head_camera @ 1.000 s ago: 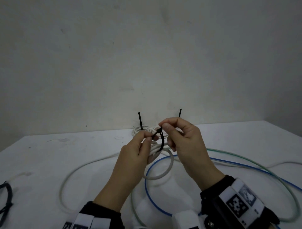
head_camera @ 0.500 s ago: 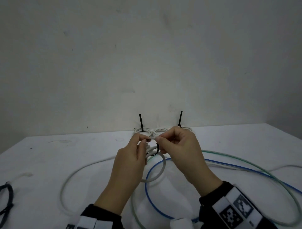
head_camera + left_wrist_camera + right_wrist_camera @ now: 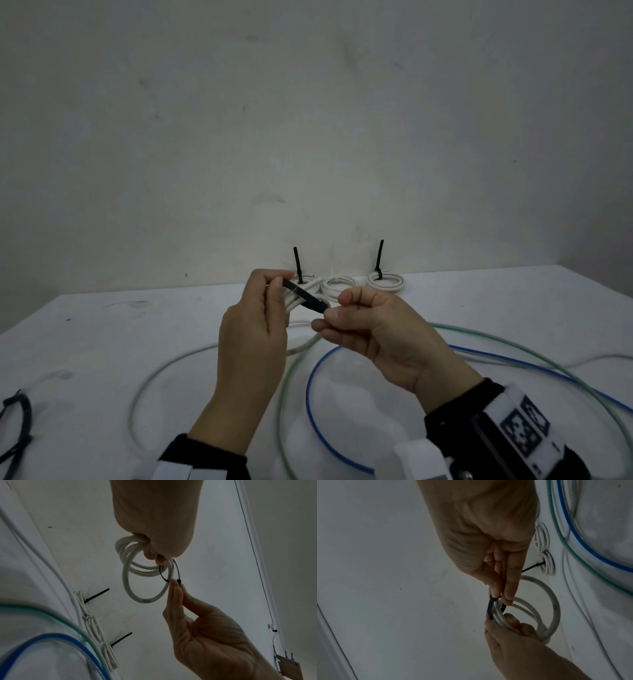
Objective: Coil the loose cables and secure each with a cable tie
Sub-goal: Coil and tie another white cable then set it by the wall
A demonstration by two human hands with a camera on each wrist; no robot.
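White table (image 3: 102, 342) carries loose blue cable (image 3: 310, 394) and green cable (image 3: 284, 387). Above it, the left hand (image 3: 251, 339) grips a white cable coil (image 3: 145, 574); the right hand (image 3: 383, 337) pinches the black cable tie (image 3: 305, 297) looped around the coil.

— Any words, numbers or brand names you can read anywhere?

— None. The only printed thing I can see is the black-and-white square marker (image 3: 524, 425) on the band at my right wrist (a blocky pattern, no letters or digits).

— Nothing on the cables or the ties?

— If they carry any print, it is too small and dim for me to make out.
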